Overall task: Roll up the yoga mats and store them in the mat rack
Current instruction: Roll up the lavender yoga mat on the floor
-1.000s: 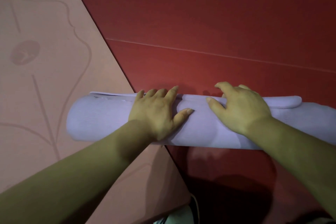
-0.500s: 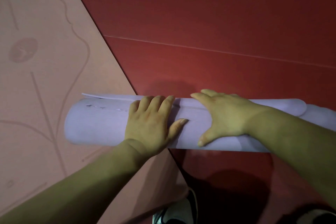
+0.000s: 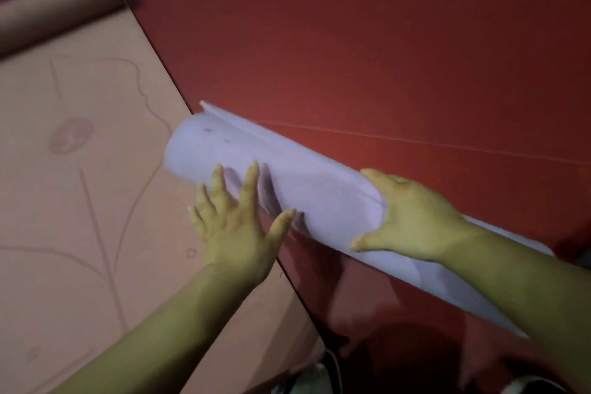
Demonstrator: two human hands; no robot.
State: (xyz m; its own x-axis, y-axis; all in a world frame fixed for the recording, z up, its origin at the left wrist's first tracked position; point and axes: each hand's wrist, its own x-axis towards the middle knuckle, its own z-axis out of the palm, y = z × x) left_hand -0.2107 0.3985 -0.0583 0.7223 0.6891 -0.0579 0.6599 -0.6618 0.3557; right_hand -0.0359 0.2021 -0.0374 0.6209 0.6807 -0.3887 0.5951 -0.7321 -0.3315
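Gripping the rolled lavender mat point(image 3: 307, 189) round its middle with our right hand point(image 3: 412, 217), we touch its near side with our left hand point(image 3: 233, 227), fingers spread straight. It slants across the pink mat point(image 3: 80, 201) edge and the red floor point(image 3: 383, 41). Rolling seems done; next, we judge, comes a firm lift toward the unseen rack.

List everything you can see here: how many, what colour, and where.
lilac mat: one, lilac, rolled, slanting from centre to lower right.
pink mat: one, pink, flat at left, far end curled.
floor: one, red, under both mats.
shoes: parts of two, pale, bottom edge.
left hand: one, fingers spread, at the lilac mat's near side.
right hand: one, gripping the lilac mat's middle.
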